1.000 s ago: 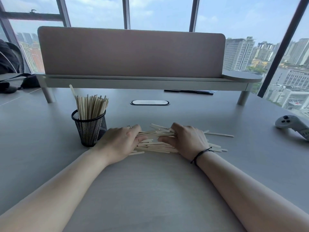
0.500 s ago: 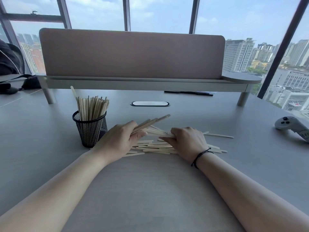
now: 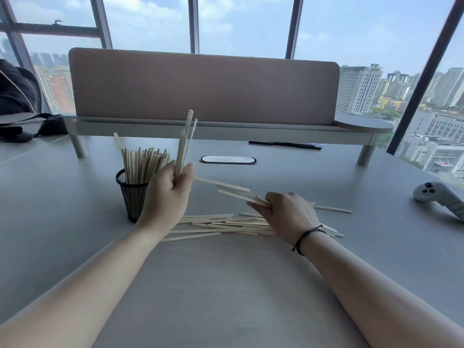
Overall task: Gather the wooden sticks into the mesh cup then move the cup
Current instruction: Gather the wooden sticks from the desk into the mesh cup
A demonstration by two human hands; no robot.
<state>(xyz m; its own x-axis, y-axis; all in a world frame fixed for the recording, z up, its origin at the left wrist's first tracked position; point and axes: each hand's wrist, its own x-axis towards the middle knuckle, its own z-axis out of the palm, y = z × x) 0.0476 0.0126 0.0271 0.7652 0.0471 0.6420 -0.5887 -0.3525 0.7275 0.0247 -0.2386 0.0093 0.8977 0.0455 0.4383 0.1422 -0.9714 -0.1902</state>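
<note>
Grey desk (image 3: 75, 222) carries your mesh cup (image 3: 131, 197), touching your left hand (image 3: 167, 197) that grips upright sticks (image 3: 185, 139); your right hand (image 3: 288, 214) clutches more, hiding part of the loose pile (image 3: 221, 224).

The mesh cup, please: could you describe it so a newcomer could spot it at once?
On the grey desk, left of the loose sticks, stands the mesh cup, behind the left hand. It alone is black, upright and packed with sticks.
</note>
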